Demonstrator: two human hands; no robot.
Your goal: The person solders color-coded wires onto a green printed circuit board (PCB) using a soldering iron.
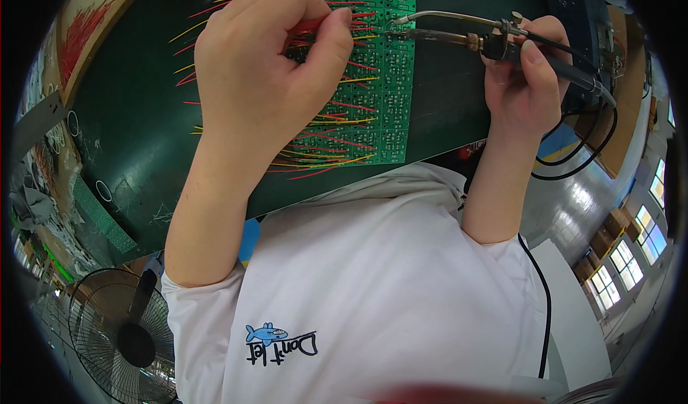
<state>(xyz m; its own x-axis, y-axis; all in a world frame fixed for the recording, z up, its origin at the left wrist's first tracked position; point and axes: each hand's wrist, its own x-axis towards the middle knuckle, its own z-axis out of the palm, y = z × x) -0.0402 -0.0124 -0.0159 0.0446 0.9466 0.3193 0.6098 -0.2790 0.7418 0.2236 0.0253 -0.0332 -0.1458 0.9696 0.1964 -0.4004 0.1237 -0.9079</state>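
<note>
A green panel of circuit boards lies on the dark green work surface, with red and yellow wires joined along it and trailing to the left. Over the panel, my left hand is closed in a pinch around red wires, part of which its fingers hide. My right hand grips a soldering iron from the right side. A thin bent metal tube is clamped above the iron. The tips of tube and iron come together at the panel's upper part, close to the wire ends.
Loose red wires lie by a wooden edge at the far left. Black cables loop down on the right. A black fan stands at lower left. Cardboard is beyond the surface at right.
</note>
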